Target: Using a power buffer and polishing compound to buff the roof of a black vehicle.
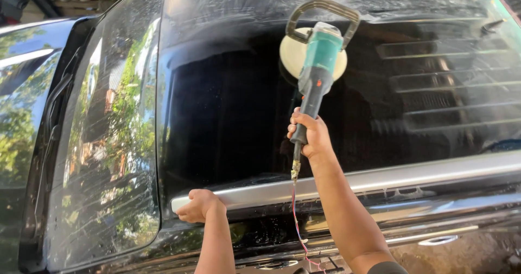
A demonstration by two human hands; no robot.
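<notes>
Head view. The right hand point(308, 135) is closed around the rear grip of a teal polisher point(317, 68), reaching out so that its cream pad point(290, 54) lies flat on the black car roof point(228, 116). The left hand point(199, 205) is clenched over the end of the silver roof rail point(380, 179), apparently for support. The polisher's cord point(299, 233) hangs across the rail. Smeared windscreen point(108, 144) to the left; wipers at its edge.

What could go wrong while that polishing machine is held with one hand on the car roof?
The right hand alone grips the teal polisher; it might jerk sideways across the black car roof. Its thin red cord dangles by the silver roof rail and could snag. The left hand braces on that rail and could slip.
</notes>
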